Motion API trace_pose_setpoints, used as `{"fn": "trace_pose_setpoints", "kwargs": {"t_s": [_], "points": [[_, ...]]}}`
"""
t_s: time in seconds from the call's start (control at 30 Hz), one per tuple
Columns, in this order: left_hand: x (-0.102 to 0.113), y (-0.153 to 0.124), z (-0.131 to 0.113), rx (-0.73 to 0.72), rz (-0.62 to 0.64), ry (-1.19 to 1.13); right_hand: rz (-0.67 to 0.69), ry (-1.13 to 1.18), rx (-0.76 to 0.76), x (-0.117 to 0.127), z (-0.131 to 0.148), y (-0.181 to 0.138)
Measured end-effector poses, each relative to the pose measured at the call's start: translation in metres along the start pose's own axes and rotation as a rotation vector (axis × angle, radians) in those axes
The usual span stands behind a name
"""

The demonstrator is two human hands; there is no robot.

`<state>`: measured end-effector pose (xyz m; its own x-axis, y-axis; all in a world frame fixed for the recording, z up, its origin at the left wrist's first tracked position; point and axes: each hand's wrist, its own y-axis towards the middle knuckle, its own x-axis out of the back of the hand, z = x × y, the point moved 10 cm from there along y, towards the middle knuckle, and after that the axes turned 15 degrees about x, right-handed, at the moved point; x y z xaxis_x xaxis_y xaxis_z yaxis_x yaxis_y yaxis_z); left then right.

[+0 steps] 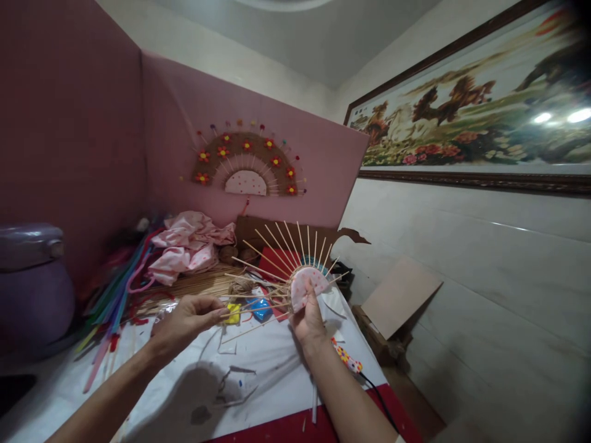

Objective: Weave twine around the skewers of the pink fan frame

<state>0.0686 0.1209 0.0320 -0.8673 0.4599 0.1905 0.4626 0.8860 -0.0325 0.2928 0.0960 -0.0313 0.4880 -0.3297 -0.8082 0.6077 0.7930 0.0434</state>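
Observation:
My right hand (pixel 307 323) grips a half-round piece covered in pink spotted fabric (pixel 305 284), its thumb lying across the front. Thin wooden sticks (pixel 272 241) radiate from the curved edge of this piece like fan ribs. Brown twine (pixel 282 291) shows around the stick bases near the fabric. On the left, my left hand (pixel 191 320) has thumb and forefinger pinched at the outer end of one of the lower sticks. A yellow packet (pixel 233 314) and a blue packet (pixel 260 307) lie behind the sticks on the white-covered table (pixel 272 394).
A decorated fan (pixel 247 154) hangs on the pink board. Crumpled pink fabric (pixel 187 243), a bundle of sticks (pixel 203 286) and coloured pipe cleaners (pixel 122 295) lie left. A flower-patterned glue gun (pixel 345 355) with a black cord is beside my right forearm. A purple container (pixel 34 283) stands far left.

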Motion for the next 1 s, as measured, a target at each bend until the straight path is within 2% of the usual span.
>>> {"fn": "trace_pose_setpoints", "kwargs": {"t_s": [0.23,0.37,0.5,0.67,0.73,0.83,0.9,1.0], "points": [[0.021,-0.009,-0.007,0.019,-0.2,-0.072,0.019,-0.015,0.017,-0.005,0.005,-0.001],[0.029,-0.009,-0.005,0.033,-0.233,-0.127,0.003,0.005,0.027,-0.006,0.007,-0.003],[0.023,0.005,0.014,0.08,-0.144,-0.108,0.013,0.024,-0.007,-0.009,0.006,-0.007],[-0.011,0.017,0.034,0.021,-0.013,0.199,0.105,0.097,-0.09,-0.022,-0.005,-0.018],[-0.021,0.012,0.026,-0.082,-0.03,0.291,0.114,0.131,-0.112,-0.026,-0.01,-0.023],[-0.025,0.0,0.008,-0.175,-0.085,0.192,0.122,0.172,-0.13,-0.031,-0.018,-0.033],[-0.033,-0.003,0.01,-0.051,0.003,0.008,0.114,0.175,-0.149,-0.032,-0.024,-0.039],[-0.058,-0.01,0.021,0.176,0.233,-0.221,0.096,0.145,-0.195,-0.032,-0.035,-0.05]]}}
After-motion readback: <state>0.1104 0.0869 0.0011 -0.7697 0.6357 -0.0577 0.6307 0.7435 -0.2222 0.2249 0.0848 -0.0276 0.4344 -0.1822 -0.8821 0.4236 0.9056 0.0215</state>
